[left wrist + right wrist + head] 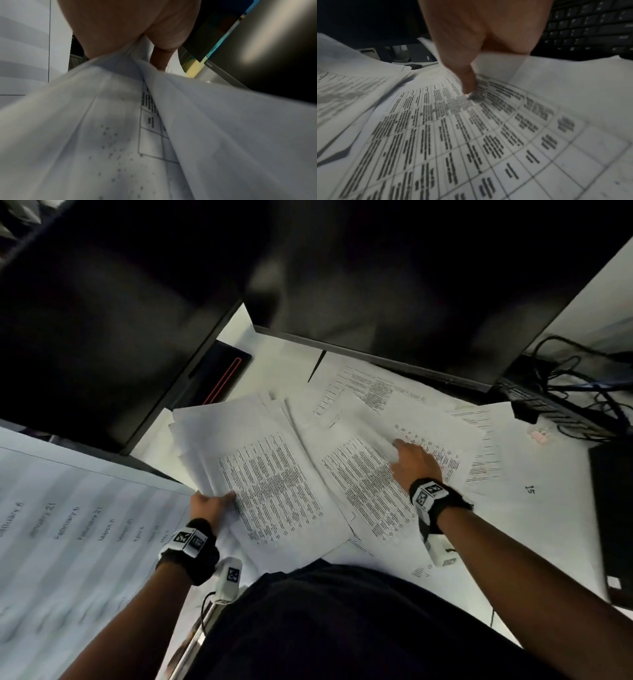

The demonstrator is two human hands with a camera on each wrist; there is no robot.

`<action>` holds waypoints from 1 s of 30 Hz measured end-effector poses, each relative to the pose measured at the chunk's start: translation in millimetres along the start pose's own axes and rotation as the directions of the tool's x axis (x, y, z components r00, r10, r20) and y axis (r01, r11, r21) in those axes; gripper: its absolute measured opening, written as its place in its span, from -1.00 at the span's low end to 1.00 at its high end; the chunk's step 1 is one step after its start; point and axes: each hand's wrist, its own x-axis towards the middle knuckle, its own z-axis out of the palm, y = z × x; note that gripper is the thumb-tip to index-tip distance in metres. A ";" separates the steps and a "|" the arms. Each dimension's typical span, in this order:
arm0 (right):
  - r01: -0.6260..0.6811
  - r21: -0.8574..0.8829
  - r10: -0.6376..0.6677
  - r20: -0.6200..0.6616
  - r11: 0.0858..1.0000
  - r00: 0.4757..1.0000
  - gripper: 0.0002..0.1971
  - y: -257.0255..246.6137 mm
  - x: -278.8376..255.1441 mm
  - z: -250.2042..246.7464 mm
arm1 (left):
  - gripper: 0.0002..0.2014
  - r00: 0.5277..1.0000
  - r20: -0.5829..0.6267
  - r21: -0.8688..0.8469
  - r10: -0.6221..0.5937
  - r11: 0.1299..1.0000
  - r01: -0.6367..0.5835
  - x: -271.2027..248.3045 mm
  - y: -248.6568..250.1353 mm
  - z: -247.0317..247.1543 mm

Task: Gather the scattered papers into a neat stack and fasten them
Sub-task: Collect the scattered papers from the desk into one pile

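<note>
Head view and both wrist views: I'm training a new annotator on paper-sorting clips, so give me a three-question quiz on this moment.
1. True or false: the left hand grips a bundle of sheets by its near edge.
2. Multiple choice: the right hand is A) holding a stapler, B) typing on the keyboard, C) touching a printed sheet on the desk.
3. Fill the gap: the loose sheets beyond the right hand lie in front of the dark ____.

Key: 1 true; 2 C; 3 monitor.
</note>
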 end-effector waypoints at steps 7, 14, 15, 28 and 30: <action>-0.051 0.027 0.043 0.236 0.998 0.971 -0.34 -0.7 5.0 -2.6 | -0.67 0.994 -0.079 -0.102 0.074 0.991 -0.082 21.8 9.9 -47.5; 0.012 -0.072 -0.005 0.090 0.997 0.996 -0.52 -37.1 -5.7 36.4 | -0.62 0.996 0.010 -0.030 0.093 0.995 -0.092 37.6 3.2 -76.5; -0.003 -0.081 0.009 0.075 0.997 0.997 -0.51 -41.5 -6.9 39.7 | -0.62 0.995 0.033 -0.042 0.094 0.995 -0.092 37.3 3.2 -74.8; -0.139 -0.200 0.152 0.048 0.970 0.987 -0.62 -32.3 12.3 1.4 | -0.80 0.994 0.093 -0.151 0.062 0.987 -0.048 53.9 22.6 -50.0; -0.169 -0.088 0.160 -0.102 0.982 0.982 -0.67 -31.6 16.8 -12.9 | -0.74 0.994 0.088 -0.085 0.059 0.995 -0.051 58.0 26.8 -46.3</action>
